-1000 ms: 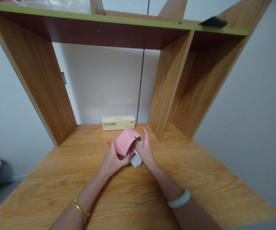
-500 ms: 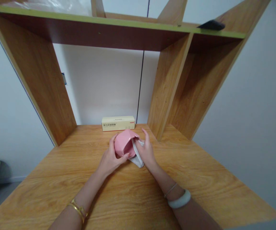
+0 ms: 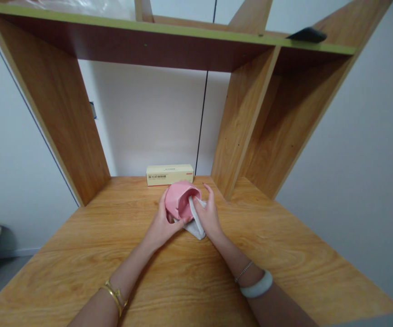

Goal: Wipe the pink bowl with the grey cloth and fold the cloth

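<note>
A pink bowl (image 3: 176,195) is tilted on its side above the wooden desk, its opening turned toward the right. My left hand (image 3: 164,223) grips it from the left, with the thumb at the lower rim. A white cloth (image 3: 196,228) hangs from the bowl's mouth and spreads below it. My right hand (image 3: 209,213) pinches the cloth at the opening, with some fingertips hidden inside the bowl and one finger raised.
A cream box (image 3: 169,175) with printed lettering lies behind the bowl, near the back wall. Wooden uprights (image 3: 240,127) and a shelf (image 3: 131,43) frame the desk (image 3: 114,254). A dark object (image 3: 308,35) rests on the upper right shelf.
The bowl has turned in my left hand, so its opening shows more toward the camera and the right. My right hand still holds the cloth at the opening.
</note>
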The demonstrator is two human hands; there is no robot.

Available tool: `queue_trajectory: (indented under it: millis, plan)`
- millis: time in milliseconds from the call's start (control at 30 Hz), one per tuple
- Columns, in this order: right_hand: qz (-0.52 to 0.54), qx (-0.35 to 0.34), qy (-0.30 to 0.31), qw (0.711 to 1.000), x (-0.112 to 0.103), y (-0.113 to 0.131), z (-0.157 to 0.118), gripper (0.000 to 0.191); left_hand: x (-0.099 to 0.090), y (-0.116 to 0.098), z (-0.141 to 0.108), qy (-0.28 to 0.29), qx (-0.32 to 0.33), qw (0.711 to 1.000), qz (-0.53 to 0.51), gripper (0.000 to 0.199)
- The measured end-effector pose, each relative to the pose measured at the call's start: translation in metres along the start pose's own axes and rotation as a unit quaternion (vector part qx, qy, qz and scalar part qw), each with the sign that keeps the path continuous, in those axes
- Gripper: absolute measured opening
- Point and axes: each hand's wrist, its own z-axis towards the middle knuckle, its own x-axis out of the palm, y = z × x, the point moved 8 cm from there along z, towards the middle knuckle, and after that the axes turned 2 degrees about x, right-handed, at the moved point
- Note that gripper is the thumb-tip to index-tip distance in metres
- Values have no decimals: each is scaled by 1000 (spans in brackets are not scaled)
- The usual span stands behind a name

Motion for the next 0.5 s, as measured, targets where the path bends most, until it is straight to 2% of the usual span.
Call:
queue_trajectory:
  millis: [133,233,367,433,500]
  plan:
    - [-154,2,5,988,-1,8,-1,65,-8,5,-1,-26,-5,996,81,88]
    - [-232,-68,10,970,-2,20,1,63,-10,3,-3,-15,-17,986,164,84]
    - [-241,-168,14,956,-6,32,1,54,-7,-8,-4,9,-2,976,219,81]
    - [-240,-175,7,955,-8,31,2,55,-5,-10,-4,16,-1,973,231,80]
    - [-239,-145,1,960,-8,25,3,60,-4,-10,-4,24,-9,969,245,80]
